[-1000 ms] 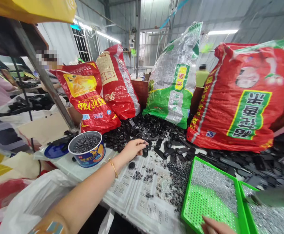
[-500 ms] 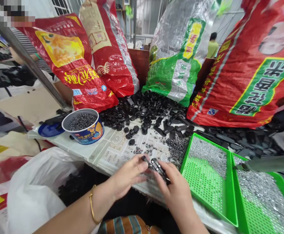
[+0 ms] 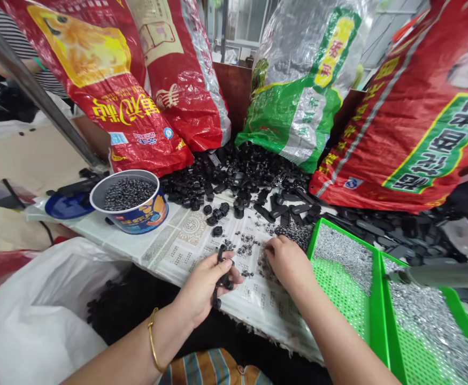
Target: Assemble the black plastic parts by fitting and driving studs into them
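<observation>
My left hand [image 3: 205,286] is closed around a long black plastic part [image 3: 220,275] held upright over the near edge of the paper-covered table [image 3: 185,240]. My right hand [image 3: 288,262] rests knuckles up on a scatter of small dark pieces [image 3: 250,248], fingers curled down into them beside the left green tray [image 3: 340,299]; what the fingertips pinch is hidden. A heap of black plastic parts [image 3: 237,176] lies further back on the table.
A round tin of small dark beads [image 3: 127,200] stands at the left with a blue lid [image 3: 63,206] beside it. Two green trays [image 3: 430,321] hold fine silvery bits. Large red and green sacks [image 3: 298,91] line the back. A white bag [image 3: 53,310] hangs below left.
The hands have parted: my right hand left the black part and went to the small pieces by the tray. My left hand now holds the part alone, turned upright.
</observation>
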A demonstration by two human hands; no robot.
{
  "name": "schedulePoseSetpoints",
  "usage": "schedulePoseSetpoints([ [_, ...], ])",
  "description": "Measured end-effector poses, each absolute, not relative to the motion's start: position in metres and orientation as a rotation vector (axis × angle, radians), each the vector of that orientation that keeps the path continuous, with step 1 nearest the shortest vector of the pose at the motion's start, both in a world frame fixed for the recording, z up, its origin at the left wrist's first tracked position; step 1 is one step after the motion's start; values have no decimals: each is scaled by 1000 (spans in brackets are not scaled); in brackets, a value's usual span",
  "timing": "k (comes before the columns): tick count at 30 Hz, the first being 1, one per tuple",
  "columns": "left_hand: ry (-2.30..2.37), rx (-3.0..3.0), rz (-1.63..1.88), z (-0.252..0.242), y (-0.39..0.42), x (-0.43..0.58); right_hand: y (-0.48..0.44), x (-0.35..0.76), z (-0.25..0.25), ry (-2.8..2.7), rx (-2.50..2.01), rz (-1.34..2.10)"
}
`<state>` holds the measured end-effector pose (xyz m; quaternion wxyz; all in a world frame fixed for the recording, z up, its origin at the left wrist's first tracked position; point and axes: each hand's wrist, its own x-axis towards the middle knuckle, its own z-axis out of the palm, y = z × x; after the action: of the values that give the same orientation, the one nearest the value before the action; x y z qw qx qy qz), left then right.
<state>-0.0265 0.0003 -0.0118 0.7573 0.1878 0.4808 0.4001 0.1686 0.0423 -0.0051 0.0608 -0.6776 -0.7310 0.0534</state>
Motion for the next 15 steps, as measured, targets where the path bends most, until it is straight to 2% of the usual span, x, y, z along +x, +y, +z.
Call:
schedulePoseSetpoints([
  [5,989,456,877,-11,0,-23,36,162,-1,-2117,-2076,253],
  [11,989,576,920,-7,0,-9,-3,145,13,-1625,-1772,1031],
  [15,995,617,942,-10,-4,-3,-15,135,7,-1423,-1625,1221],
])
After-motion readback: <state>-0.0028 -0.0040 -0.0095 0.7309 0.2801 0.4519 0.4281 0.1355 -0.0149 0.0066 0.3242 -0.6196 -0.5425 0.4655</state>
